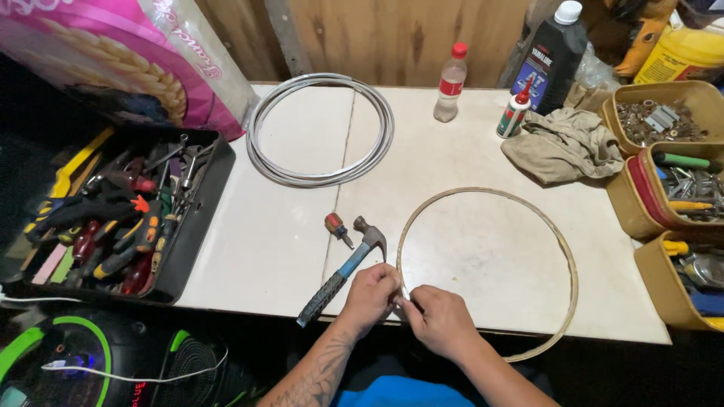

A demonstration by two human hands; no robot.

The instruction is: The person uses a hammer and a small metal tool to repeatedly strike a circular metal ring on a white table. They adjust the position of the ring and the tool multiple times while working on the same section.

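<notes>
- Head camera is looking down on a wide white rectangular worktop (286,249) that is carrying nearly everything; its bare middle is giving a big ring room to lie flat.
- Lying on the right half is a large thin tan wooden hoop (567,256), its near arc hanging a little past the worktop's front edge, probably so both hands can get at it.
- Resting flat near the back left is a coil of grey-white tubing (320,175), well apart from the hoop.
- Sitting at the left edge is a black tray of mixed hand tools (121,218), within easy reach; a pink printed sack (113,53) is leaning behind it.
- Lying crumpled at the back right is a beige rag (566,143), beside tan bins of small hardware (656,120).
- Standing upright along the back are a black oil bottle (550,56), a clear bottle with a red cap (451,84) and a small white glue bottle (513,111).
- Lying just left of the hoop is a claw hammer with a blue and black grip (343,271), with a stubby red-handled screwdriver (338,227) beside it.
- Left hand (371,295) is curling closed on the hoop's near-left arc, seemingly steadying it.
- Right hand (439,320) is meeting it, fingers pinching together at the same spot; what exactly sits between them is hidden.
</notes>
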